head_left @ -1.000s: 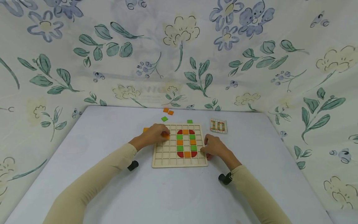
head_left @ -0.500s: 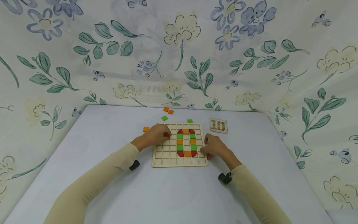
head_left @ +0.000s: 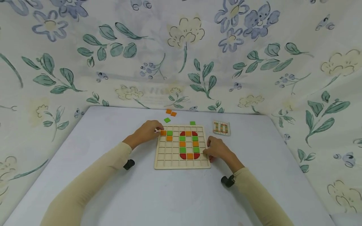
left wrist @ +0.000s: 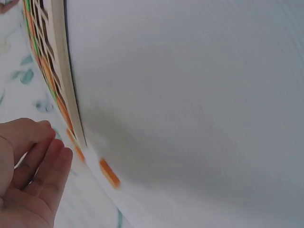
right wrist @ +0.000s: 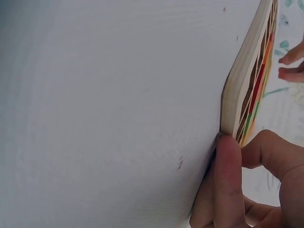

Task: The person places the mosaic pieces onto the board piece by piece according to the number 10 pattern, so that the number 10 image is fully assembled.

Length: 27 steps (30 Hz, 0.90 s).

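A pale wooden grid board (head_left: 168, 157) lies on the table, bearing an oval of red, orange and green tiles on its right half. At its upper left sit an orange tile (head_left: 163, 133), a green tile (head_left: 169, 133) and a second orange tile (head_left: 169, 138). My left hand (head_left: 147, 130) hovers beside that corner; in the left wrist view its bent fingers (left wrist: 54, 164) hold nothing visible. A loose orange tile (left wrist: 109, 173) lies near them, hidden behind the hand in the head view. My right hand (head_left: 217, 147) grips the board's right edge between thumb and fingers.
Behind the board lie two orange tiles (head_left: 173, 114), a green tile (head_left: 167, 120) and another green tile (head_left: 192, 123) near its back edge. A small pattern card (head_left: 222, 127) rests at the back right. Flowered cloth (head_left: 183, 62) rises behind the white table (head_left: 175, 197).
My left hand has drawn back leftward off the board, uncovering the orange and green tiles in the upper left cells. My right hand stays on the right edge.
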Each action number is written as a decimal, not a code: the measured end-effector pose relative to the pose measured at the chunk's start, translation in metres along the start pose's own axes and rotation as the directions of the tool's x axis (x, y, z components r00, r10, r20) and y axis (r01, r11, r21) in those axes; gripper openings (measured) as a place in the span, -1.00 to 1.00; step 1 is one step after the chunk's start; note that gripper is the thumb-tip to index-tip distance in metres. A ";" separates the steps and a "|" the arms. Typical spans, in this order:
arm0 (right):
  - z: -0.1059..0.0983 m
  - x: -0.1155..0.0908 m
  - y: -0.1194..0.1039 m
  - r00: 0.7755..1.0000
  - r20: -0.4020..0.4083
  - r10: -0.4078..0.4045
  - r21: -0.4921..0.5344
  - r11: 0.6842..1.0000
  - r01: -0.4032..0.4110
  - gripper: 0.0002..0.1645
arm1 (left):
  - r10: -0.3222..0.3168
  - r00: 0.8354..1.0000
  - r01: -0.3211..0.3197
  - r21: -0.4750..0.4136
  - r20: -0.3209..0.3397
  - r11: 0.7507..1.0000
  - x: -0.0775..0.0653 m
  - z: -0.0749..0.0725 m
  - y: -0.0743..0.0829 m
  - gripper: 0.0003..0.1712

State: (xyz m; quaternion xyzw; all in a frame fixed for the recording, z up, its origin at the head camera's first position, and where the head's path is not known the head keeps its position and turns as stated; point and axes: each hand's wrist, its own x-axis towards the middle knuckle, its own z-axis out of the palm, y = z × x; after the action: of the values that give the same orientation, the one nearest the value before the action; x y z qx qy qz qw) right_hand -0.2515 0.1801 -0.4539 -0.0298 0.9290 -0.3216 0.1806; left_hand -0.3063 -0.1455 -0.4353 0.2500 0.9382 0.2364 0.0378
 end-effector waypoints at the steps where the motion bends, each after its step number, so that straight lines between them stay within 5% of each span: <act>1: 0.000 0.000 0.000 1.000 0.001 0.001 0.000 1.000 -0.001 -0.65 | -0.020 1.000 0.020 0.006 0.004 1.000 0.000 -0.003 -0.005 -0.73; 6: 0.001 -0.001 0.002 1.000 0.005 0.000 0.004 1.000 0.000 -0.67 | -0.107 0.994 0.106 0.041 0.018 0.994 -0.005 -0.009 -0.023 -0.68; 15: 0.001 -0.001 0.002 1.000 0.011 0.002 0.009 1.000 -0.002 -0.66 | -0.137 0.990 0.135 0.080 0.023 0.988 -0.008 -0.005 -0.037 -0.69; 27: -0.001 0.001 0.004 1.000 0.012 -0.006 0.014 1.000 0.006 -0.65 | -0.174 0.985 0.172 0.087 0.016 0.981 0.019 -0.006 -0.034 -0.69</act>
State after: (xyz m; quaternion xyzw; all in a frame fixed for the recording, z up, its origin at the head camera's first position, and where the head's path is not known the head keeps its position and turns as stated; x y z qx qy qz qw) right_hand -0.2529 0.1833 -0.4557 -0.0331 0.9256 -0.3285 0.1853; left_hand -0.3394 -0.1649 -0.4448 0.1715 0.9651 0.1892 0.0585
